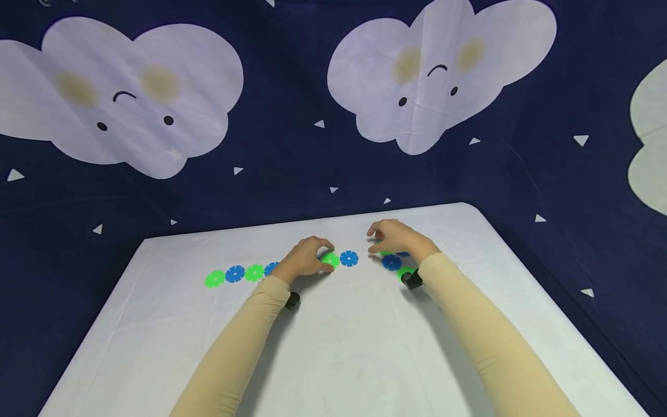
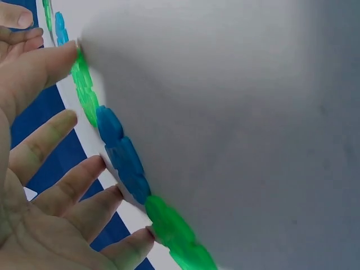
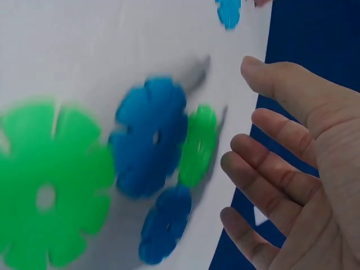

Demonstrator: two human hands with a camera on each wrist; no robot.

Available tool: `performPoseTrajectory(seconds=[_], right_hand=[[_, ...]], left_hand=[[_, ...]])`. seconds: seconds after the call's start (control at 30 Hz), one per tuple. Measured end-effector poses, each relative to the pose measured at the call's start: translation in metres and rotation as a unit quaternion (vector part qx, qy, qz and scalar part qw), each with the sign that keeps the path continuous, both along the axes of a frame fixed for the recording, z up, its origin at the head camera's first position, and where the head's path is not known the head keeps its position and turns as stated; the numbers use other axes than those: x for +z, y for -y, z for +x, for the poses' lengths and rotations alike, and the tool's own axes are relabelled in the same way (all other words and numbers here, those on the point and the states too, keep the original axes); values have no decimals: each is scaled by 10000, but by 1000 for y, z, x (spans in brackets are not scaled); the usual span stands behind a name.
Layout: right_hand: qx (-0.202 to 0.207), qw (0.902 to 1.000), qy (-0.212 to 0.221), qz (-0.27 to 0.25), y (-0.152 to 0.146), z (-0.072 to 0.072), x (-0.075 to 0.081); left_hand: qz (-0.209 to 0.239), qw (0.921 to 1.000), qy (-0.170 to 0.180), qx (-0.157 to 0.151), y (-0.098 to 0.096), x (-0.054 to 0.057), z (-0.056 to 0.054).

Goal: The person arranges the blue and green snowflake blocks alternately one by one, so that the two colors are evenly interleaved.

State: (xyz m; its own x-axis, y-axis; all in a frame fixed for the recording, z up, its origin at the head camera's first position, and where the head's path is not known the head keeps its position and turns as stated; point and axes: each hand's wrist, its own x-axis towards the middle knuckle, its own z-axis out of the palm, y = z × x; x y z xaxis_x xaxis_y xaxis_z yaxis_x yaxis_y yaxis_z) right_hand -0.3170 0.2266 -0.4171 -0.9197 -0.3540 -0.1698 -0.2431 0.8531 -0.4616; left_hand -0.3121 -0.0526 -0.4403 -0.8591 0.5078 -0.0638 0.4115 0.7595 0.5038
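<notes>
Flat, notched flower-shaped discs in green and blue lie in a row. My left hand is over this row, thumb and forefinger spread at opposite edges of a green disc. In the left wrist view the thumb tip overlaps a green disc, and the other fingertips are along the row's far side. A blue disc lies just right of that hand. My right hand hovers above a loose group with a blue disc and a green disc, holding nothing, its fingers loosely bent and apart.
The row's left part starts with a green disc and a blue disc; my left hand hides its middle. Underneath is a white-covered table, its far edge against a dark blue cloud-printed cloth. Black wrist cameras sit under both wrists.
</notes>
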Motion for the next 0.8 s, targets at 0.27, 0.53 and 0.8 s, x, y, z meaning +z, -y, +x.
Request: performPoseTrajectory(seconds=[0.27,0.53,0.8], right_hand=[[-237,9994,174,199,-18,2,-3],[-347,9986,173,348,-24,4,-4],[-408,9977,72,538,-19,5,-2]], left_hand=[[145,9999,75,-37,-6,0,1],[275,9996,-6,63,-20,-4,1],[-35,9997,-131,193,-32,-2,6]])
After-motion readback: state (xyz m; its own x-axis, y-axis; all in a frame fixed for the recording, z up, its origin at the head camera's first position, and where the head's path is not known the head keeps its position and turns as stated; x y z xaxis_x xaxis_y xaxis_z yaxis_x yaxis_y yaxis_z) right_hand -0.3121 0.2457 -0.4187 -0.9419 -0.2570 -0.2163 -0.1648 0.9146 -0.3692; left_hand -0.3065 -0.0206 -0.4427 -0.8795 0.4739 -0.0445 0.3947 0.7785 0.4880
